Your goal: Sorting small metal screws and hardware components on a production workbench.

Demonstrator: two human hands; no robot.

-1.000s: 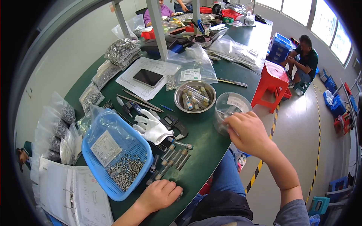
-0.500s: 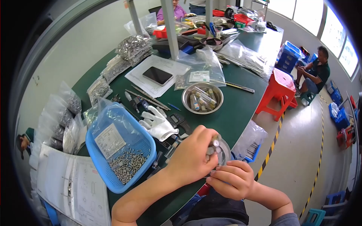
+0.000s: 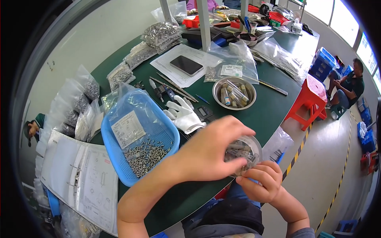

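Both hands work a small clear round plastic container (image 3: 243,154) of metal parts just off the green table edge (image 3: 254,119), right hand (image 3: 260,183) cupping it underneath, left hand (image 3: 208,152) pinching inside; best kept level so nothing spills.

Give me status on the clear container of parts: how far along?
Done: the clear round container is off the table, and small metal pieces show inside. In hand: right hand holds it from below, left hand grips its top. Left: many loose metal parts in the blue basket; tubes in the steel bowl.
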